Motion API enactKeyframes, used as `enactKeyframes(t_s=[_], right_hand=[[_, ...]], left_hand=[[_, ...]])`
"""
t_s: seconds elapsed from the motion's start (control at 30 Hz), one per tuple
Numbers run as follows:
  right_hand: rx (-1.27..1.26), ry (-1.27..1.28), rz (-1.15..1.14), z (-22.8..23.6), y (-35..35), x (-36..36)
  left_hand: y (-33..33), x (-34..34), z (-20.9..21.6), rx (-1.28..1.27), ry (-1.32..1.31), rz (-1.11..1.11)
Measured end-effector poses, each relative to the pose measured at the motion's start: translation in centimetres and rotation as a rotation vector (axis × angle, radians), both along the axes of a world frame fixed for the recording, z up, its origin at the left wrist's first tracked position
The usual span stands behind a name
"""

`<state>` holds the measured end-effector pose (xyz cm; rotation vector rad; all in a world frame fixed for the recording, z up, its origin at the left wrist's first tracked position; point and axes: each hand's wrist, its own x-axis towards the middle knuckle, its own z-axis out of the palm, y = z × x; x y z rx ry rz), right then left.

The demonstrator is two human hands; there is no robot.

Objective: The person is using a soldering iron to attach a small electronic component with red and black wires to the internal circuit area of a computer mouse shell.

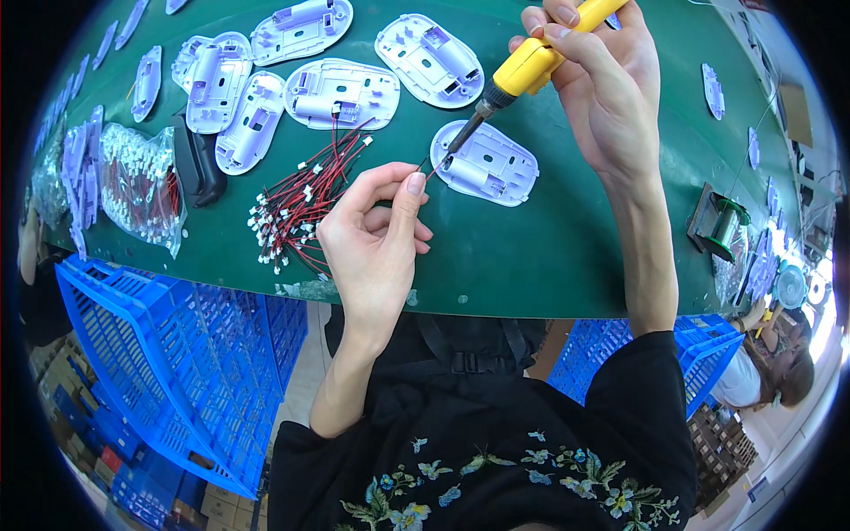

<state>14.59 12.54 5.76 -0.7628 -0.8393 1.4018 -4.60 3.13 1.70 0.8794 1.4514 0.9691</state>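
My right hand [611,106] grips a yellow soldering iron [531,66], its dark tip slanting down to the left edge of a pale lilac plastic housing [487,164]. That housing lies flat on the table with its inner side up. Between thumb and forefinger, my left hand [376,226] pinches thin red and black wires [429,174] whose ends reach the same edge near the iron's tip. Whether tip and wire touch is too small to tell. Beside my left hand lies a loose bundle of red and black wires with white connectors [301,199].
Several similar housings [429,62] lie across the green table [549,257]. At left are a clear bag of connector wires [142,186] and a black object [199,164]. A solder spool [726,226] stands at right. Blue crates [177,354] sit below the table edge; another person [770,354] works at far right.
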Motion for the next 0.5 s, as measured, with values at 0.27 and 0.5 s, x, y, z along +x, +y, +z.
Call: enactKeyframes(t_s=[0.27, 0.5], right_hand=[[0.036, -0.023, -0.028, 0.3, 0.0, 0.5], [0.082, -0.048, -0.074, 1.3, -0.5, 1.7]], left_hand=[[0.0, -0.1, 0.1, -0.013, 0.008, -0.008], [0.0, 0.1, 0.1, 0.009, 0.011, -0.006]])
